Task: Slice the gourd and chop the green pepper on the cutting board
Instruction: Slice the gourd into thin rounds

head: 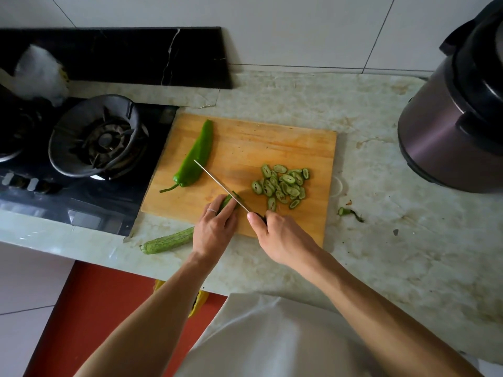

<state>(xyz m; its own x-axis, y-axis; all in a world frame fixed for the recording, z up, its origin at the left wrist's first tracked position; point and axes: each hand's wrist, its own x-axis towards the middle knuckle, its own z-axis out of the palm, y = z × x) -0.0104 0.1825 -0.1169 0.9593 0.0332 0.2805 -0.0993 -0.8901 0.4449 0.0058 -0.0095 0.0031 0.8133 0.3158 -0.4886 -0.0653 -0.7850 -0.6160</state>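
Gourd point(228, 203) lies at the near edge of the cutting board point(285, 142), its uncut end running off the board onto the bench point(381, 240) toward the left. Left hand point(215, 227) curls over the gourd just behind the cut face, fingers bent and pressing it down (a ring shows on one finger). Right hand point(275, 232) grips the dark handle of the knife point(220, 185), thumb along the top; the thin blade angles up and left across the board, its edge meeting the gourd close beside the left fingertips. Gourd slices point(281, 186) sit heaped right of the blade. Green pepper point(196, 156) lies whole on the board's left side, stem toward the near edge. Gas stove point(89, 137) stands left of the board, pressure cooker point(457, 118) far right, a trimmed gourd scrap point(349, 213) on the bench beside the board.
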